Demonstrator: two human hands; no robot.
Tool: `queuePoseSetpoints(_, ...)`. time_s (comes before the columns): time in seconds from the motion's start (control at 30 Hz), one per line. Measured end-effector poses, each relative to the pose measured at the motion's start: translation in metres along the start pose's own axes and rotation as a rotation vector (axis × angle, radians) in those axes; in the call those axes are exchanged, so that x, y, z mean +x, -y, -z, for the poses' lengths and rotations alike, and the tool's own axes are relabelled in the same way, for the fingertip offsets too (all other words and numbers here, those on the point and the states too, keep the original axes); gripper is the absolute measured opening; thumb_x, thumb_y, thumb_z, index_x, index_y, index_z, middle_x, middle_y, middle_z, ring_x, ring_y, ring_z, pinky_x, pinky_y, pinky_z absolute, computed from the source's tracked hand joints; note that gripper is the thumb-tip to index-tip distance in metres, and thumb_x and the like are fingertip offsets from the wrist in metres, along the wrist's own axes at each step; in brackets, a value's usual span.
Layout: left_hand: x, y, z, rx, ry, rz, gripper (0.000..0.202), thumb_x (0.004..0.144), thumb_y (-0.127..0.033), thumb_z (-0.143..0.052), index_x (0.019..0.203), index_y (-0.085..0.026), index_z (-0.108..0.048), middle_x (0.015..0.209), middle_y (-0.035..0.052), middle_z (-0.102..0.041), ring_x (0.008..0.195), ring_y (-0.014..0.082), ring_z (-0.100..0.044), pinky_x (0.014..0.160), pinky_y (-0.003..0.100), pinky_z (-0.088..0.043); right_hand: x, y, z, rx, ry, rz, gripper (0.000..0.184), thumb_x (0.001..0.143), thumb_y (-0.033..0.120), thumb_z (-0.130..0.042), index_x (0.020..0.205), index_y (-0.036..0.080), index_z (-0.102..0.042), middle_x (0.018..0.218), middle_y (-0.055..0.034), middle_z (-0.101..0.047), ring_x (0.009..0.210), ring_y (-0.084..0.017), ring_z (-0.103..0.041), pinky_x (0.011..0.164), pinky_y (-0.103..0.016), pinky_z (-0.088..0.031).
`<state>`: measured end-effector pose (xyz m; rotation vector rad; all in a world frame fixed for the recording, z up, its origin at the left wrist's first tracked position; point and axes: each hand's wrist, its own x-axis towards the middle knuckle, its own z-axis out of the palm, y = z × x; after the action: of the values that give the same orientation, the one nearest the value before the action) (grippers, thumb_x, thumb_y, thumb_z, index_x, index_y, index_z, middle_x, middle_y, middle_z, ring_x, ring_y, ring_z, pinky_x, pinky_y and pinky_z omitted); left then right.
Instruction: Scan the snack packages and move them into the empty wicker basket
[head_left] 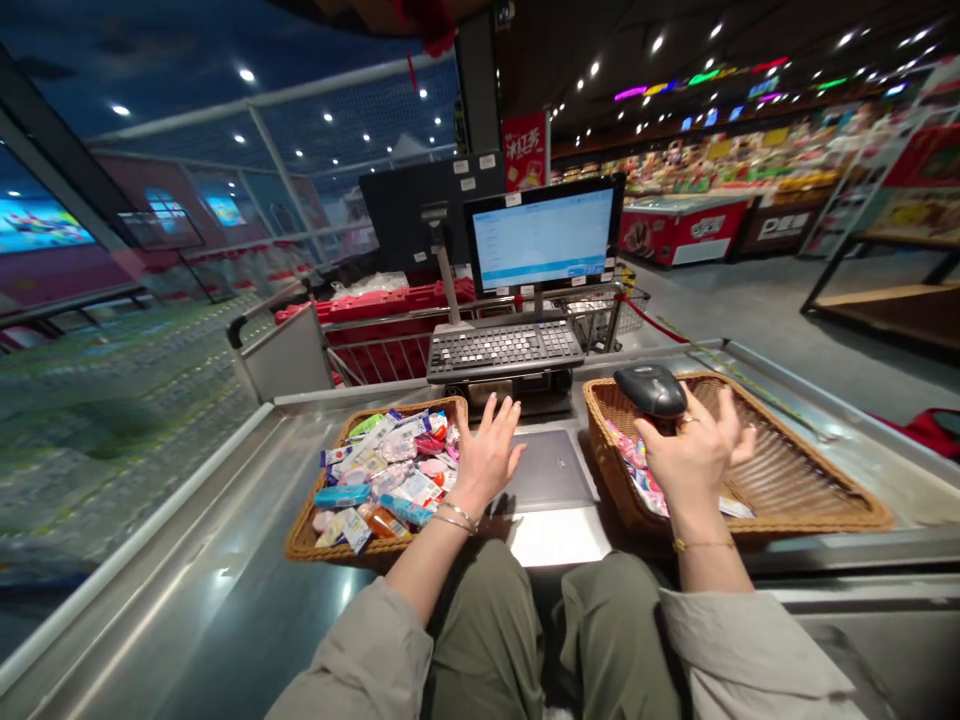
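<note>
My left hand (pixel 486 455) hovers over the right edge of a wicker basket (pixel 298 540), with its fingers spread and nothing in them. That basket is heaped with small packaged goods (pixel 397 445) in colourful wrappers, among them a blue packet (pixel 341 496). My right hand (pixel 694 450) grips a black barcode scanner (pixel 651 388) between thumb and forefinger, while its other fingers stick out loosely. The scanner's handle is mostly hidden by the hand. Beneath it stands a second wicker basket (pixel 817 480) with a few pink packets (pixel 646 480) at its left end.
Between the baskets lies a grey flat panel (pixel 551 470) on the metal counter (pixel 225 580). A keyboard (pixel 506 345) and a lit monitor (pixel 544 240) stand behind. Farther back are a red shopping cart (pixel 390 340), a display freezer (pixel 682 230) and shop shelves.
</note>
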<state>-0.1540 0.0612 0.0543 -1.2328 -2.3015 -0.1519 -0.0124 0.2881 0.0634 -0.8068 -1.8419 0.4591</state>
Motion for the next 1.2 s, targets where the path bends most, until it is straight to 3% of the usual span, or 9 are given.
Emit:
queuePoseSetpoints(0.23, -0.036, 0.063, 0.016, 0.044, 0.027, 0.186, 0.063, 0.100, -0.039, -0.048, 0.158, -0.019, -0.033, 0.160, 0.0132, -0.039, 0.154, 0.0314, -0.025, 0.120, 0.073, 0.009, -0.008, 0.029, -0.017, 0.014, 0.064, 0.048, 0.041, 0.078, 0.048, -0.060, 0.104, 0.018, -0.073, 0.130, -0.0173, -0.069, 0.147, -0.038, -0.034, 0.117, -0.068, -0.010)
queuePoseSetpoints(0.43, -0.073, 0.122, 0.025, 0.115, 0.067, 0.309, 0.067, 0.096, -0.039, -0.056, 0.157, -0.023, -0.035, 0.160, 0.0143, -0.041, 0.154, 0.0367, -0.025, 0.117, 0.078, 0.007, -0.019, 0.046, -0.034, 0.009, 0.113, 0.082, 0.031, 0.079, 0.049, -0.060, 0.090, 0.022, -0.071, 0.131, -0.0106, -0.069, 0.147, -0.036, -0.035, 0.117, -0.069, -0.012)
queuePoseSetpoints(0.63, -0.100, 0.169, 0.036, 0.184, 0.179, 0.355, 0.052, 0.093, -0.037, -0.059, 0.144, -0.028, -0.054, 0.162, 0.0118, -0.037, 0.154, 0.0390, -0.023, 0.112, 0.083, 0.007, -0.027, 0.055, -0.045, 0.017, 0.151, 0.118, 0.026, 0.079, 0.046, -0.062, 0.083, 0.022, -0.071, 0.130, -0.0099, -0.069, 0.146, -0.034, -0.034, 0.118, -0.069, -0.011)
queuePoseSetpoints(0.9, -0.098, 0.183, 0.038, 0.179, 0.242, 0.248, 0.040, 0.089, -0.025, -0.061, 0.129, -0.031, -0.066, 0.157, 0.0082, -0.047, 0.153, 0.0378, -0.027, 0.112, 0.082, 0.012, -0.036, 0.064, -0.053, 0.017, 0.155, 0.162, 0.031, 0.081, 0.049, -0.059, 0.087, 0.021, -0.072, 0.130, -0.0117, -0.069, 0.147, -0.035, -0.035, 0.118, -0.067, -0.011)
queuePoseSetpoints(1.2, -0.088, 0.191, 0.023, 0.128, 0.262, 0.170, 0.026, 0.090, -0.025, -0.062, 0.114, -0.031, -0.071, 0.146, 0.0058, -0.061, 0.150, 0.0371, -0.034, 0.110, 0.082, 0.017, -0.040, 0.064, -0.056, 0.015, 0.154, 0.187, 0.035, 0.083, 0.052, -0.057, 0.091, 0.021, -0.072, 0.130, -0.0112, -0.070, 0.146, -0.035, -0.035, 0.116, -0.068, -0.013)
